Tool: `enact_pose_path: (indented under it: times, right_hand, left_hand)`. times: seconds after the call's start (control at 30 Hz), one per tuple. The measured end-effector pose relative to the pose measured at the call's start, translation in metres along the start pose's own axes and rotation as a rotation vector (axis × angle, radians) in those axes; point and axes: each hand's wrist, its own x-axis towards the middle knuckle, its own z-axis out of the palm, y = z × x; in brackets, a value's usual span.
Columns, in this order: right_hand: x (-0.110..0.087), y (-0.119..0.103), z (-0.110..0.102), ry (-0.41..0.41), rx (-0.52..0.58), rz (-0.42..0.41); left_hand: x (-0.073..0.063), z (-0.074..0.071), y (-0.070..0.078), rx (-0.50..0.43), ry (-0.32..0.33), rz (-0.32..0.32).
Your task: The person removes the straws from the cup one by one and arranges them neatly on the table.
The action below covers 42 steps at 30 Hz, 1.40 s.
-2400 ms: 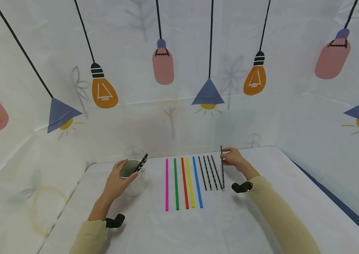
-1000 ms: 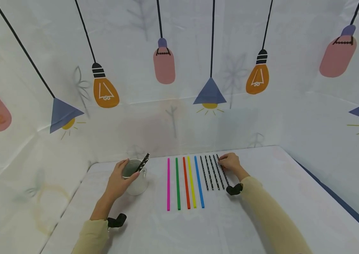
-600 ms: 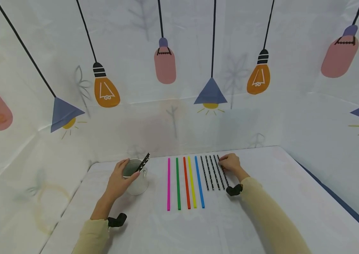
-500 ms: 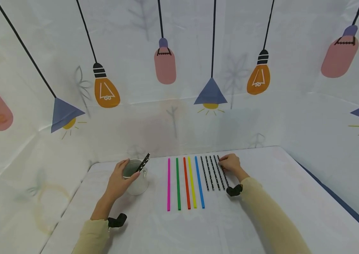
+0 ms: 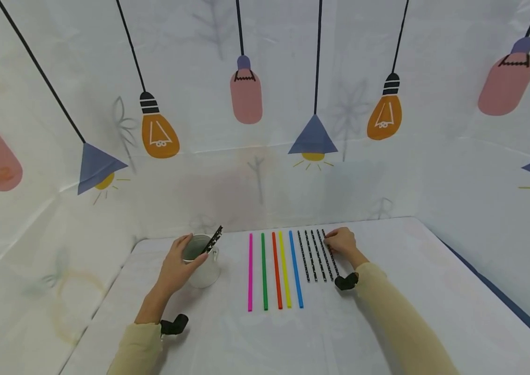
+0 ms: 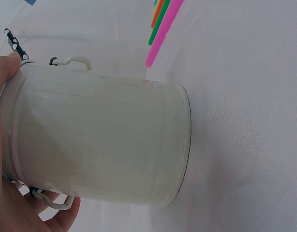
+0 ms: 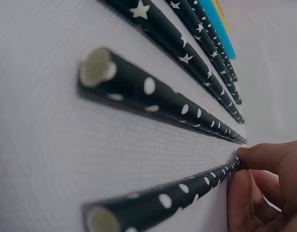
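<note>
My left hand grips the rim of a small white bucket at the left of the table. Black patterned paper straws lean out of its mouth. In the left wrist view the bucket shows small side handles, one near my fingers. At the right, my right hand pinches the far end of a black straw with white dots, which lies along the table as the last of a row. Beside it lie several more black straws, some dotted, some starred.
Left of the black straws lie a pink straw, a green straw, a red straw, a yellow straw and a blue straw, side by side. A white printed sheet rises behind the table.
My right hand has lowered the last black straw from a tilted hold onto the table, a little left, beside the others. Over the last second both hands stay nearly still; the view shifts slightly.
</note>
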Motion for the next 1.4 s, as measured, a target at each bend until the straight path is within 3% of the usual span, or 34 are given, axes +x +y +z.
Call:
enact_pose_path:
  times: [0.47, 1.4]
  right_hand:
    - [-0.0027, -0.0001, -0.0011, -0.027, -0.010, 0.007]
    - [0.0024, 0.0044, 0.0005, -0.003, -0.029, -0.040]
  left_hand:
    - [-0.0024, 0.0001, -0.0001, -0.007, -0.003, -0.005]
    - [0.0004, -0.0005, 0.0004, 0.006, -0.005, 0.006]
